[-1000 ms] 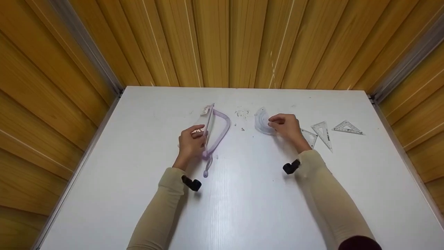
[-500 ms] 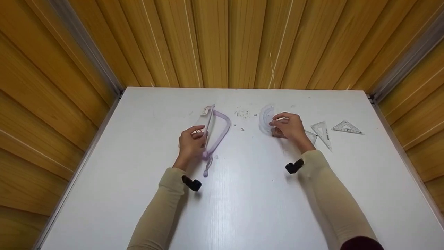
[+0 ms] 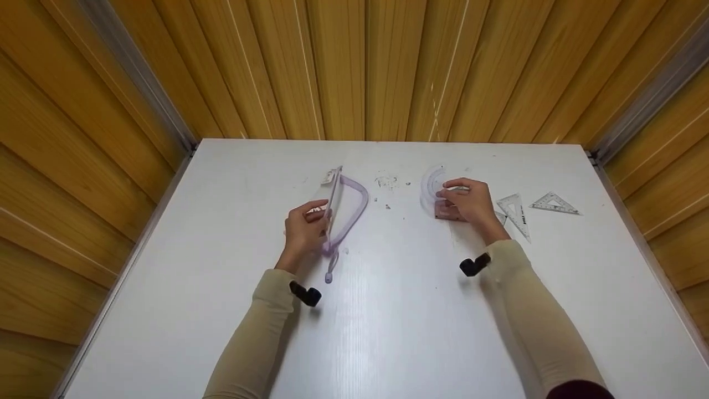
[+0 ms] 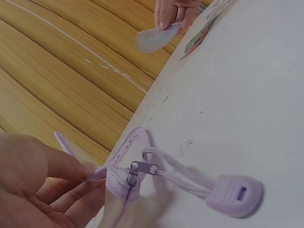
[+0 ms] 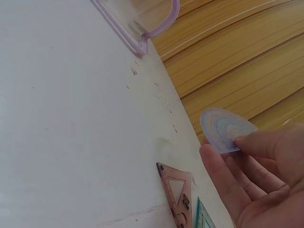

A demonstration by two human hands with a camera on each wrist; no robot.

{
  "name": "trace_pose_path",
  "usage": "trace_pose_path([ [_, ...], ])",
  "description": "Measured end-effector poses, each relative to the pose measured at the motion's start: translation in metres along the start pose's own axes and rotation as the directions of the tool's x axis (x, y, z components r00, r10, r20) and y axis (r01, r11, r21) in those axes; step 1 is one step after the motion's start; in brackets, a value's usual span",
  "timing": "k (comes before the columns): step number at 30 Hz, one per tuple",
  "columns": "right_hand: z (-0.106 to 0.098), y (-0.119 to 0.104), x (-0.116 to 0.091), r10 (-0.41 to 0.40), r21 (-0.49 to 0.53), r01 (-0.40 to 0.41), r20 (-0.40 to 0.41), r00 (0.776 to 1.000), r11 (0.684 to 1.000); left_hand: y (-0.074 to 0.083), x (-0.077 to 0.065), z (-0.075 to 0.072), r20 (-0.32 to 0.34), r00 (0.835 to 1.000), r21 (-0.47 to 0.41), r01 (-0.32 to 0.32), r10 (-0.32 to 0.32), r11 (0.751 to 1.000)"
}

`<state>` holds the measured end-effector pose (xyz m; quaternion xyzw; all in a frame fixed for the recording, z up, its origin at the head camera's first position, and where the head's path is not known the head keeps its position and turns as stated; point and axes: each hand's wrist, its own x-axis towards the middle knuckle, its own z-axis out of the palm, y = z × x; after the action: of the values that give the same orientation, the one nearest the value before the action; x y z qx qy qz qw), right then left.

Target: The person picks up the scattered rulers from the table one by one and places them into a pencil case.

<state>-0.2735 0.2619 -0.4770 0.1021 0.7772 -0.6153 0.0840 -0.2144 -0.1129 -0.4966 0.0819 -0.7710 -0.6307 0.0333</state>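
My left hand [image 3: 304,228] grips one side of a clear zip pouch with lilac edging [image 3: 364,200], which stands on edge with its mouth spread apart. A zip pull with a lilac plastic end [image 4: 235,194] hangs from the pouch's near corner in the left wrist view. Between thumb and fingers, my right hand [image 3: 471,202] pinches a clear, curved protractor [image 3: 430,185] above the table. Under that hand a reddish set square [image 3: 447,211] lies partly hidden; the right wrist view also shows a teal-edged piece [image 5: 202,216] beside it.
Two clear set squares, one narrow [image 3: 522,221] and one wider [image 3: 554,209], lie to the right of my right hand. Dark marks [image 3: 386,182] spot the white table [image 3: 376,332] between the hands. Wood-patterned walls [image 3: 354,66] stand behind and at both sides.
My right hand has shifted to the right with the protractor, which has turned so its curve faces left. More of the reddish set square shows beneath. The left hand and pouch have stayed put.
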Motion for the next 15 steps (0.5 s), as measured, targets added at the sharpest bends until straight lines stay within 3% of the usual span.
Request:
trace_pose_path([
  [7, -0.0025, 0.0008, -0.0003, -0.024, -0.008, 0.024, -0.033, 0.999, 1.000, 0.0006, -0.0004, 0.0009, 0.010, 1.000, -0.034, 0.013, -0.013, 0.999],
  [15, -0.0018, 0.0009, 0.0019, -0.049, -0.009, 0.049, -0.039, 0.998, 0.999, -0.0003, 0.0001, 0.0016, -0.003, 1.000, -0.041, -0.027, 0.027, 0.999],
])
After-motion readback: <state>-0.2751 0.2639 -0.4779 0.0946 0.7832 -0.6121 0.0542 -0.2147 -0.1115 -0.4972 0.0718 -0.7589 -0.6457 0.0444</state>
